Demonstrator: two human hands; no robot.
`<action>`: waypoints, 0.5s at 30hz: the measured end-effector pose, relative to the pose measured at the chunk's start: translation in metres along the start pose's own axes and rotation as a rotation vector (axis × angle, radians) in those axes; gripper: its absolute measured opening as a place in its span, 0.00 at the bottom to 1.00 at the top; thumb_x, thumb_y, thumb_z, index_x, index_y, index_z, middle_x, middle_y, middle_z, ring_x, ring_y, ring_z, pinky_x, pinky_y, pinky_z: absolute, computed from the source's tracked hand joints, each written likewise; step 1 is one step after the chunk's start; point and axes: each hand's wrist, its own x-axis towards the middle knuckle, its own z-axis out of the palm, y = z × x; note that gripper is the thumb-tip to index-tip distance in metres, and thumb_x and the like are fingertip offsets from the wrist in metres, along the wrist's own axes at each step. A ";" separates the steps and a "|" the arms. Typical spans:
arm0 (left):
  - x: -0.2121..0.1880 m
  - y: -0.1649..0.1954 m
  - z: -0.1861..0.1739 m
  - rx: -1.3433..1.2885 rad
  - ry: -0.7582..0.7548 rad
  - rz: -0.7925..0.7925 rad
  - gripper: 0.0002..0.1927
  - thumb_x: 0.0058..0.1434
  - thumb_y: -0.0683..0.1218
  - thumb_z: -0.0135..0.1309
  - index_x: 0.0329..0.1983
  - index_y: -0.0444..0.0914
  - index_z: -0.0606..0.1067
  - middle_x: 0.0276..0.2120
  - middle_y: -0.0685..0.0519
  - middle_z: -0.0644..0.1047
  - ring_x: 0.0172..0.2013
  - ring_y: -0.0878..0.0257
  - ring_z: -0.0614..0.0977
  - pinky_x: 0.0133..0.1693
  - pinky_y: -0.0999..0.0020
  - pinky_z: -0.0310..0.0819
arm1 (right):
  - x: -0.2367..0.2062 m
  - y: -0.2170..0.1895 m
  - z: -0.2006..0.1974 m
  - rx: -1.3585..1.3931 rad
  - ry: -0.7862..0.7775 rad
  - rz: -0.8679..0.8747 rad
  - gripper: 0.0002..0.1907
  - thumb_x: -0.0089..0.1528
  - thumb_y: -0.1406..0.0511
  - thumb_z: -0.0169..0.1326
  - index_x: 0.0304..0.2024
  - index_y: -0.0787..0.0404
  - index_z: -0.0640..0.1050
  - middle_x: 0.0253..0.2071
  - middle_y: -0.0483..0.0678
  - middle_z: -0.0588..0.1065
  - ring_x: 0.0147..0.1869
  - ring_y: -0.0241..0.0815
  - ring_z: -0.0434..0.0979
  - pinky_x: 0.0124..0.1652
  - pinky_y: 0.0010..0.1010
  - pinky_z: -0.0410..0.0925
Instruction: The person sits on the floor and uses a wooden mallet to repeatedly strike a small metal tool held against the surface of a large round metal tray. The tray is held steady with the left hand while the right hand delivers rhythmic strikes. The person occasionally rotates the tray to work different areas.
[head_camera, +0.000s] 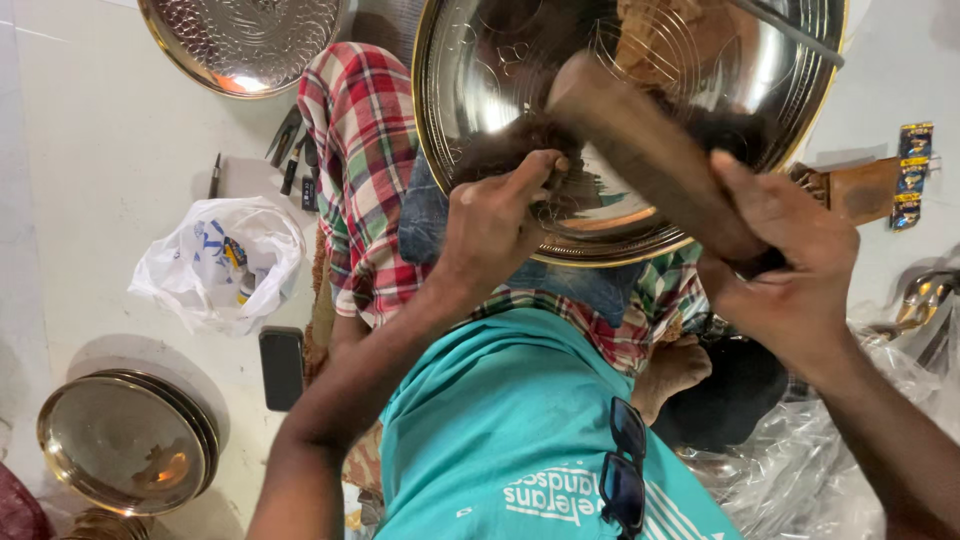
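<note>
A large round polished metal platter with a brass-coloured rim (480, 90) fills the twelve o'clock part of the frame, propped on the lap of a seated person in a teal shirt (480, 430) and red-checked cloth (365, 150). Its mirror face carries faint engraved rings and curved lines, and reflects the worker's dark hair. The work in hand looks like chasing a pattern into the metal.

The right hand (790, 270), at three o'clock, is wrapped tight around the handle of a long brown wooden mallet (640, 140), whose head is raised over the platter's centre. The left hand (495, 225), just left of centre, is curled closed and pressed to the platter's lower face, the forefinger stretched out along what seems to be a small tool; the tool itself is too hidden to make out. A blow, by this reading, would call for the mallet to fall squarely where the left fingers steady the point.

At eleven o'clock a second embossed round metal plate (240, 40) lies on the pale floor (100, 150). A stack of brass-rimmed round dishes (125, 440) sits at eight o'clock. A crumpled white plastic bag (220, 260) rests at nine o'clock, with a black rectangular phone (281, 365) just below it and several dark slim hand tools (290, 150) above it, near the checked cloth.
</note>
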 end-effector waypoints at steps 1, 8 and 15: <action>-0.004 0.004 0.002 -0.014 0.064 -0.001 0.28 0.53 0.35 0.57 0.59 0.39 0.69 0.37 0.46 0.82 0.36 0.50 0.86 0.38 0.59 0.81 | 0.008 -0.002 -0.003 0.044 -0.009 -0.015 0.41 0.52 0.73 0.58 0.70 0.53 0.72 0.47 0.51 0.77 0.45 0.45 0.79 0.46 0.30 0.70; -0.017 0.029 0.025 0.036 0.377 -0.204 0.30 0.48 0.33 0.54 0.57 0.38 0.72 0.34 0.42 0.80 0.35 0.46 0.84 0.38 0.56 0.79 | 0.057 -0.024 -0.026 -0.384 -0.303 -0.046 0.46 0.50 0.68 0.60 0.73 0.41 0.70 0.45 0.42 0.79 0.28 0.41 0.76 0.30 0.34 0.70; -0.025 0.026 0.038 0.044 0.473 -0.217 0.26 0.51 0.32 0.52 0.54 0.39 0.72 0.34 0.45 0.79 0.35 0.49 0.85 0.38 0.58 0.80 | 0.081 -0.025 -0.025 -0.547 -0.379 -0.246 0.50 0.46 0.64 0.64 0.72 0.36 0.68 0.44 0.41 0.77 0.31 0.41 0.78 0.29 0.34 0.71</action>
